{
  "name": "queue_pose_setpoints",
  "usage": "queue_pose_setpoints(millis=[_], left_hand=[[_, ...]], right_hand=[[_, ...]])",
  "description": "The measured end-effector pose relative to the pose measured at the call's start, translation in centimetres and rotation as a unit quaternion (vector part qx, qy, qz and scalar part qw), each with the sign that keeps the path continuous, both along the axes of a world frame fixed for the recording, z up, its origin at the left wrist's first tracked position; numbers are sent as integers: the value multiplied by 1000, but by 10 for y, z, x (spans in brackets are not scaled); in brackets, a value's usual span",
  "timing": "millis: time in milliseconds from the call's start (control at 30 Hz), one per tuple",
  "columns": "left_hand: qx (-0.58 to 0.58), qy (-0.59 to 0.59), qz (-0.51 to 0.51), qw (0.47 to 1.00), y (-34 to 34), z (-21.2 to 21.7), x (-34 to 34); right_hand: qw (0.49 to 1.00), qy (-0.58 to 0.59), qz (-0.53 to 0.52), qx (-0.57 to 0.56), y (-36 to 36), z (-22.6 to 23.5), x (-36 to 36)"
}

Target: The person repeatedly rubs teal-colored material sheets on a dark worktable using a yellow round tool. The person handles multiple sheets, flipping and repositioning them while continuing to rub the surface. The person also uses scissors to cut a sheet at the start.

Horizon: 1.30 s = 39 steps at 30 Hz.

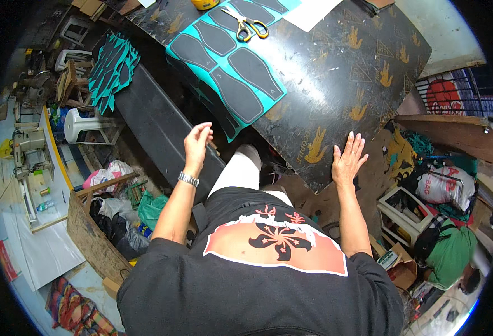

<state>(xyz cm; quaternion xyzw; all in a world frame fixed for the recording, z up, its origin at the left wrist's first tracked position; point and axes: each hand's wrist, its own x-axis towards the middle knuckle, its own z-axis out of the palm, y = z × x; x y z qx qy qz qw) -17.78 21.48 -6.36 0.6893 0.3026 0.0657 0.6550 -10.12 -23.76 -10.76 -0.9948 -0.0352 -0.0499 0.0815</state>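
My left hand hovers near the front edge of the black work board, fingers loosely curled and pinched together; I cannot see anything in it. My right hand rests flat on the board's near corner, fingers spread. Ahead of my left hand lies a teal sheet with several dark sole-shaped pieces marked on it. Yellow-handled scissors lie on that sheet further away. A metal watch is on my left wrist.
A pile of cut teal and dark pieces sits on a long black bench at the left. White plastic stools stand beyond it. Bags, a crate and clutter fill the floor at right; a wooden board leans at lower left.
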Motion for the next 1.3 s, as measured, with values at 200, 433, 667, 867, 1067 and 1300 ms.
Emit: queue_pose_setpoints(millis=[200, 433, 667, 867, 1067, 1300], left_hand=[[231, -97, -54, 967, 61, 6, 114], [492, 25, -137, 859, 148, 10, 248], [545, 50, -187, 815, 181, 5, 327], [319, -34, -266, 909, 211, 15, 362], [199, -81, -339, 916, 204, 16, 384], [170, -271, -438, 840, 146, 0, 430]], right_hand=[[997, 66, -11, -29, 12, 25, 4], [985, 2, 2, 171, 95, 97, 78], [956, 7, 129, 265, 294, 83, 223], [991, -11, 76, 106, 375, 58, 299], [985, 67, 72, 141, 364, 76, 296], [994, 59, -70, 64, 340, 83, 264]])
